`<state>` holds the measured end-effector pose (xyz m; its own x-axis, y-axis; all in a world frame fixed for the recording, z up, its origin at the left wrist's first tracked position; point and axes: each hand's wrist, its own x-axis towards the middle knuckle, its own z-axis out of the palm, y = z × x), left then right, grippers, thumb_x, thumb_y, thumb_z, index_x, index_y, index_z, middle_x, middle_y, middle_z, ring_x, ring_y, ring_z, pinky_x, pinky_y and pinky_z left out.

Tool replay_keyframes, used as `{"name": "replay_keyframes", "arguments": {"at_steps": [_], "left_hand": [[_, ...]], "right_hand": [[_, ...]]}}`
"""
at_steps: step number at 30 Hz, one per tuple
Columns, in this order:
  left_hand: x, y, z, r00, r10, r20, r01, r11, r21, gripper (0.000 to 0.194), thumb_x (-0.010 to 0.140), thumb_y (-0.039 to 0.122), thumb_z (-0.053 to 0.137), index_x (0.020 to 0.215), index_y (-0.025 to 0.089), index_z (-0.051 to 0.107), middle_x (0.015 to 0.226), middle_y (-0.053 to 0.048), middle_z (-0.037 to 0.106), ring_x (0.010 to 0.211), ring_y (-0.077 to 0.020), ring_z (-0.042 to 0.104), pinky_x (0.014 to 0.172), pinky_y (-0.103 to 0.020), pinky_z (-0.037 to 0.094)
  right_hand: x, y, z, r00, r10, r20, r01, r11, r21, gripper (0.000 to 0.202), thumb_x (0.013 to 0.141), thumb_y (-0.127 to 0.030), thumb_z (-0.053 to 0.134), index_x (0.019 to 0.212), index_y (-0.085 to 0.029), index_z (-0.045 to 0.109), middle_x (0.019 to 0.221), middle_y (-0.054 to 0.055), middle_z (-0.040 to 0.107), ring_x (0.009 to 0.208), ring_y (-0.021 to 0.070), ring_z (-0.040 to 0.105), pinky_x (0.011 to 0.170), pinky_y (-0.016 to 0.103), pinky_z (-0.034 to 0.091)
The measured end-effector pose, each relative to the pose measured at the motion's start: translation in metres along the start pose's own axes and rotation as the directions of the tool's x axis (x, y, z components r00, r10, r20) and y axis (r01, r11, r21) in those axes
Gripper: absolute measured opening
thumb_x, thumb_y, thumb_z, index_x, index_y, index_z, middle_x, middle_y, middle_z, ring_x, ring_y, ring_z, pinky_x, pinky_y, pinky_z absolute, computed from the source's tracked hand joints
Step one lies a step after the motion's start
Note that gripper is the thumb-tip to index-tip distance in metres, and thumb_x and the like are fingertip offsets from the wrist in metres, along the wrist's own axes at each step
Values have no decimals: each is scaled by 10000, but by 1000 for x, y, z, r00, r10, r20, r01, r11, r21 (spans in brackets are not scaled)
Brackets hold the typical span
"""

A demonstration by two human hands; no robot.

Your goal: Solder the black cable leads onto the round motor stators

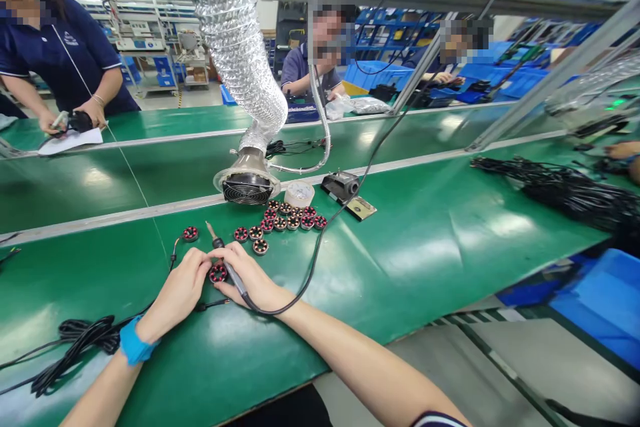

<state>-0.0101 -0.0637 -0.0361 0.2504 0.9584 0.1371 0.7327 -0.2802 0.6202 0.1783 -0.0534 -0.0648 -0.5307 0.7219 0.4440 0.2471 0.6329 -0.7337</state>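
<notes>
My right hand (250, 275) is closed around a soldering iron (233, 275), whose metal tip points up and away. Between my two hands is a small round part with a red and black ring (218, 273), touched by the fingers of both. My left hand (186, 281), with a blue band at the wrist, has its fingers pressed together at the part's left edge. Another ring part (191, 233), joined to a wire, lies beyond my left hand. Several similar ring parts (280, 221) are grouped beyond my right hand, beside a roll of tape (299, 193).
A fume duct (247, 180) hangs over the green bench (390, 267). A soldering stand (341, 185) is behind the parts. Black cable coils (83, 340) lie at left, a cable bundle (565, 190) at right. Three people sit or stand across the bench; another hand shows far right.
</notes>
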Motion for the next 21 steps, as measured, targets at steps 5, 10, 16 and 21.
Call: {"name": "replay_keyframes", "arguments": {"at_steps": [5, 10, 16, 21], "left_hand": [[-7, 0, -15, 981, -179, -79, 163, 970, -179, 333, 934, 488, 429, 853, 198, 569, 746, 2, 578, 710, -166, 533, 669, -272, 437], [-17, -4, -15, 968, -236, 85, 246, 959, -137, 403, 868, 567, 535, 781, 180, 612, 617, 35, 531, 572, -126, 447, 550, -240, 345], [-16, 0, -6, 971, -187, 147, 207, 968, -139, 325, 849, 485, 576, 807, 173, 653, 677, 10, 609, 579, -128, 467, 553, -240, 356], [-16, -3, -7, 975, -172, 144, 197, 964, -180, 265, 872, 402, 531, 797, 172, 639, 736, 1, 634, 616, -131, 489, 601, -250, 399]], "right_hand": [[-2, 2, 3, 999, 23, -38, -22, 999, 25, 591, 815, -98, 666, 1342, -255, 451, 1116, 46, 475, 1002, 171, 550, 936, 314, 478], [-3, 5, 7, 997, 38, -64, -34, 998, 58, 597, 806, -96, 679, 1334, -262, 456, 1125, 49, 473, 1002, 178, 558, 938, 326, 490], [-4, 7, 11, 995, 33, -92, -27, 998, 63, 554, 835, -105, 661, 1326, -268, 462, 1103, 40, 465, 971, 165, 568, 909, 316, 507], [-3, 8, 10, 996, 47, -80, -42, 996, 73, 585, 823, -95, 680, 1331, -282, 457, 1127, 39, 463, 987, 165, 582, 944, 334, 508]]}}
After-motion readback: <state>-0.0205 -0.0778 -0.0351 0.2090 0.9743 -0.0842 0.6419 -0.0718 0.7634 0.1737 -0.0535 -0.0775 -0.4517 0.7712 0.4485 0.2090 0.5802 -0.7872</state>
